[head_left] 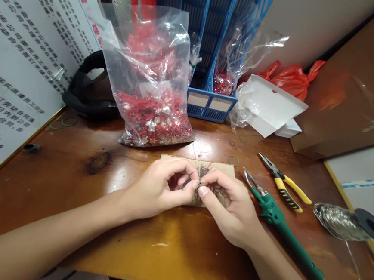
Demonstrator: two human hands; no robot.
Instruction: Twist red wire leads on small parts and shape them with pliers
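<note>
Over a scorched piece of cardboard (pixel 225 169), my left hand (pixel 174 182) and my right hand (pixel 228 199) meet fingertip to fingertip. Both are closed in a pinch on one small part, mostly covered by the fingers. A thin red wire (pixel 208 167) sticks up from between the fingertips. To the right of my right hand lies a green soldering iron (pixel 273 213), its metal tip pointing away from me. Beyond it rest long-nose pliers (pixel 284 182) with yellow and black handles.
A clear plastic bag (pixel 154 112) of red-wired parts stands behind the cardboard. Beside it is a blue sectioned bin (pixel 211 103). A solder wire spool (pixel 345 222) lies at the right, below a brown box (pixel 342 97). A white box (pixel 271 103) and black headband-like object (pixel 86 89) sit farther back.
</note>
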